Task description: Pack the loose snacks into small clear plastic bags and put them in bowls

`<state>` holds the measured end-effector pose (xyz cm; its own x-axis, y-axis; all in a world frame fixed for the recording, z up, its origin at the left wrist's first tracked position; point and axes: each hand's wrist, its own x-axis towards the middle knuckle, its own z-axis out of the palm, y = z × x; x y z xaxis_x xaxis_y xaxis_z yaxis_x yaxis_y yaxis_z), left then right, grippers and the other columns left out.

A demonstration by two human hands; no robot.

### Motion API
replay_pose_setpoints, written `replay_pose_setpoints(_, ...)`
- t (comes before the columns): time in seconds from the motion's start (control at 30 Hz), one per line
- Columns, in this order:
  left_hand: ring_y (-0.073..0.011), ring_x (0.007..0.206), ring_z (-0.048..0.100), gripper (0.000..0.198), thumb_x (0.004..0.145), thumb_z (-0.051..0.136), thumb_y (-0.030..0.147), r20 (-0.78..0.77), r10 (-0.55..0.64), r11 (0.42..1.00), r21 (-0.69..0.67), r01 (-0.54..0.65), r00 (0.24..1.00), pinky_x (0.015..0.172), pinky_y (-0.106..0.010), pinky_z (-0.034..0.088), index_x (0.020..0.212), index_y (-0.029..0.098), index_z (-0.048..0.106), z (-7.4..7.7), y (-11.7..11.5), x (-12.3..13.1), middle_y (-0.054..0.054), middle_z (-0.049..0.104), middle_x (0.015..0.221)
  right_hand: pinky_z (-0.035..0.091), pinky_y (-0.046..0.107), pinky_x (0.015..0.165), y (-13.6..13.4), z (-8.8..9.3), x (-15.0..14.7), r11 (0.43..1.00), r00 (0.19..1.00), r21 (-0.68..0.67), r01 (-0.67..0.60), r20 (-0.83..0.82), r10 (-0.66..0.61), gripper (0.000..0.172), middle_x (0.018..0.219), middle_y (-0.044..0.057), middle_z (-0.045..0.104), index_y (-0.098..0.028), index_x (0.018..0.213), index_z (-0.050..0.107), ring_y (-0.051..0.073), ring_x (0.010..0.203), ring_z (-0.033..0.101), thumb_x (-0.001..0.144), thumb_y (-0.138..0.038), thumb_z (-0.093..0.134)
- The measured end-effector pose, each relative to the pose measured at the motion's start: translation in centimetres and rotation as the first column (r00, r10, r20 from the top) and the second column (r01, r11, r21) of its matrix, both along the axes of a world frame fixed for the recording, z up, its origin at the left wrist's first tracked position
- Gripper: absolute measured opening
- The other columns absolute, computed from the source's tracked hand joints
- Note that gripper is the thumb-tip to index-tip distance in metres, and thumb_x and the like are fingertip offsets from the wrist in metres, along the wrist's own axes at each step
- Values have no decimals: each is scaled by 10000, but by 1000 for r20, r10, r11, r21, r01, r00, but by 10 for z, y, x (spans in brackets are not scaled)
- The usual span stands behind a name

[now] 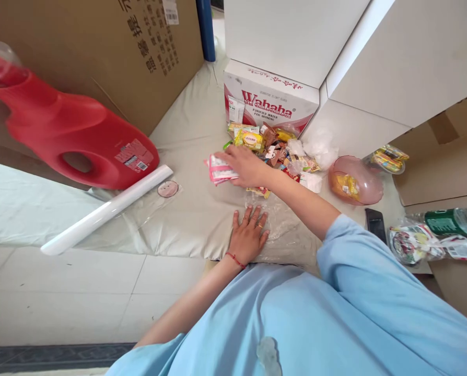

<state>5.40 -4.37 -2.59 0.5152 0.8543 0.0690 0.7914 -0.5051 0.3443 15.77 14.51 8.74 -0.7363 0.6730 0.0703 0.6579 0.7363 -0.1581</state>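
Note:
My right hand [246, 163] is closed around a pink and white packet [220, 170], on the left side of a heap of wrapped snacks [276, 151]. The packet's left part shows; my fingers cover the rest. Near the surface's front edge, my left hand [248, 236] lies flat with fingers spread, partly on clear plastic film [288, 224], holding nothing. A yellow snack packet [250, 140] lies just beyond my right hand. Below that hand, another small yellow-red packet [259, 191] sticks out from under the forearm.
A red jug [96, 130] and a white roll [108, 209] lie at left, beside a round sticker [168, 188]. A Wahaha carton [270, 99] stands behind the heap. On the right are a pink bowl [370, 180], a black phone-like object [375, 224] and a plastic bottle [455, 221].

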Motion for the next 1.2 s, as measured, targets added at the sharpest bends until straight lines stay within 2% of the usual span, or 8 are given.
replay_pose_setpoints(0.1, -347, 1582, 228, 574, 1041, 375, 473, 4, 17, 1000, -4, -16, 1000, 1255, -683, 128, 1563, 247, 452, 1, 0, 1, -100, 321, 1690, 398, 480, 1094, -46, 25, 56, 976, 961, -81, 201, -179, -213, 816, 1426, 173, 481, -175, 1604, 273, 348, 1289, 483, 905, -372, 645)
replay_pose_setpoints(0.17, -351, 1580, 234, 576, 1043, 371, 457, 9, 24, 1000, -3, -24, 1000, 1254, -681, 140, 1570, 236, 442, 1, 0, 1, -116, 320, 1688, 442, 463, 1057, -81, 24, 92, 942, 940, -199, 270, -158, -303, 837, 1361, 147, 522, -212, 1611, 271, 329, 1228, 531, 895, -398, 664)
replay_pose_setpoints(0.3, -332, 1577, 256, 594, 1058, 319, 417, 3, 36, 999, 4, -36, 999, 1260, -663, 137, 1605, 190, 368, 0, 1, 2, -140, 311, 1686, 491, 433, 990, -143, -17, 128, 875, 933, -337, 348, 30, -360, 803, 1287, 150, 574, -198, 1554, 417, 305, 1122, 601, 835, -334, 748)
replay_pose_setpoints(0.4, -313, 1576, 269, 598, 1060, 303, 383, -13, 44, 999, 10, -44, 999, 1266, -650, 125, 1621, 180, 325, -1, 2, 2, -150, 301, 1686, 426, 493, 1088, -170, -51, 130, 869, 922, -309, 385, 84, -379, 814, 1382, 176, 560, -191, 1531, 456, 340, 1259, 547, 810, -337, 803)
replay_pose_setpoints(0.53, -301, 1573, 281, 584, 1059, 295, 365, -52, 32, 999, 15, -32, 998, 1267, -657, 101, 1615, 194, 343, -3, 4, 3, -141, 333, 1673, 321, 551, 1184, -179, -70, 131, 882, 927, -322, 343, -35, -373, 861, 1524, 176, 491, -218, 1549, 428, 346, 1422, 420, 810, -417, 823)
replay_pose_setpoints(0.73, -299, 1568, 291, 585, 1062, 273, 361, -99, 31, 999, 28, -28, 995, 1260, -672, 102, 1609, 168, 349, -4, 4, 6, -141, 337, 1669, 205, 601, 1235, -174, -69, 129, 909, 936, -273, 314, -74, -345, 733, 1466, 168, 563, -208, 1514, 488, 342, 1438, 400, 868, -395, 780)
replay_pose_setpoints(0.93, -310, 1553, 323, 566, 1067, 256, 376, -67, 88, 996, -2, -88, 994, 1233, -641, 237, 1577, 196, 423, -1, 8, -1, -139, 309, 1686, 238, 581, 1213, -175, -72, 130, 914, 939, -248, 322, -38, -341, 718, 1406, 169, 580, -217, 1503, 500, 338, 1340, 471, 853, -313, 787)
replay_pose_setpoints(1.2, -314, 1546, 335, 548, 1066, 275, 369, -85, 102, 995, 3, -102, 991, 1229, -717, 88, 1587, 253, 399, -3, 10, -9, -133, 380, 1655, 307, 533, 1171, -177, -66, 127, 899, 900, -254, 357, -165, -404, 791, 1359, 178, 576, -174, 1510, 486, 339, 1273, 480, 832, -427, 806)
